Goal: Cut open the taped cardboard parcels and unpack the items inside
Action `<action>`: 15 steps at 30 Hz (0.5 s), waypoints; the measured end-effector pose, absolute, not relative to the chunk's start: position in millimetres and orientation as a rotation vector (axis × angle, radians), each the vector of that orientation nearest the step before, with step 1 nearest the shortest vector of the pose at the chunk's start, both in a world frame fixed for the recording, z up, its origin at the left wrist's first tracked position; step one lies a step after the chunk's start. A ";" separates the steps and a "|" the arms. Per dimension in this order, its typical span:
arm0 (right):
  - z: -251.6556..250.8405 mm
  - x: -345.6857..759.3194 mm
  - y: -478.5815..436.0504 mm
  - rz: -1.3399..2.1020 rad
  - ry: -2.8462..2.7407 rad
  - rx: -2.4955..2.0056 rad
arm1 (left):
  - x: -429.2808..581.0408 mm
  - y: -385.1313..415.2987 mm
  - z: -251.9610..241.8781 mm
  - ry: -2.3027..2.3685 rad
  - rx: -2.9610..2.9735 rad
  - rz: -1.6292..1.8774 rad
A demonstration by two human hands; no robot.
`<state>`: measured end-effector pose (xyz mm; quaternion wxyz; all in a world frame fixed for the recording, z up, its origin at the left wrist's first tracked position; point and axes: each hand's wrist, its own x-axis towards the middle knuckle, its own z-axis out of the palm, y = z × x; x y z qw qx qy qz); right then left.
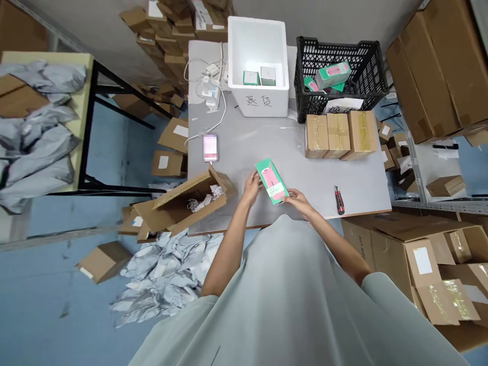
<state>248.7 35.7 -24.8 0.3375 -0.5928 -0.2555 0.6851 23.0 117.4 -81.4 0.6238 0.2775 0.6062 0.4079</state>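
Observation:
A green box with a pink panel [271, 179] is held tilted over the front of the grey table [263, 134]. My left hand [251, 188] grips its left side, fingers at the upper edge. At the lower right corner, my right hand [300, 202] pinches the same box. To the left, an opened cardboard box [190, 203] with crumpled white paper inside overhangs the table edge. A red and black utility knife [339, 200] lies to the right of my right hand.
At the back stand a white foam box [259, 101] and a black crate [305, 104], both holding green boxes. Taped cartons [327, 135] sit before the crate. A phone [211, 147] and cables lie left. Grey plastic bags [163, 274] pile on the floor.

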 end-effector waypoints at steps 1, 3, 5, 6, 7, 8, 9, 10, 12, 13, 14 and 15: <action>-27.1 242.7 31.1 1.841 -0.598 -1.525 | 30.5 111.2 -81.8 1.326 0.555 0.895; -31.4 236.6 25.6 1.913 -0.493 -1.475 | 42.4 96.8 -80.7 1.182 0.441 0.840; -34.9 237.4 24.2 1.926 -0.451 -1.434 | 48.6 83.2 -77.6 1.055 0.372 0.816; -36.1 239.5 24.6 1.925 -0.447 -1.418 | 49.7 77.7 -75.5 1.007 0.342 0.810; -37.0 242.2 25.3 1.927 -0.451 -1.401 | 49.8 73.3 -73.0 0.967 0.321 0.810; -37.6 245.1 26.2 1.936 -0.459 -1.383 | 49.3 70.1 -70.4 0.933 0.310 0.819; -37.8 247.8 27.3 1.952 -0.472 -1.363 | 48.3 68.1 -67.6 0.903 0.309 0.832; -37.8 250.1 28.5 1.971 -0.489 -1.340 | 47.2 67.2 -64.7 0.879 0.312 0.846; -37.1 253.2 31.3 2.011 -0.527 -1.302 | 44.6 68.1 -59.3 0.857 0.318 0.860; -36.6 253.9 32.9 2.024 -0.544 -1.287 | 43.1 69.6 -56.9 0.859 0.313 0.863; -36.0 254.3 34.6 2.033 -0.558 -1.272 | 41.5 71.5 -54.8 0.865 0.303 0.866; -35.5 254.3 36.3 2.037 -0.567 -1.258 | 39.8 73.6 -53.0 0.868 0.290 0.872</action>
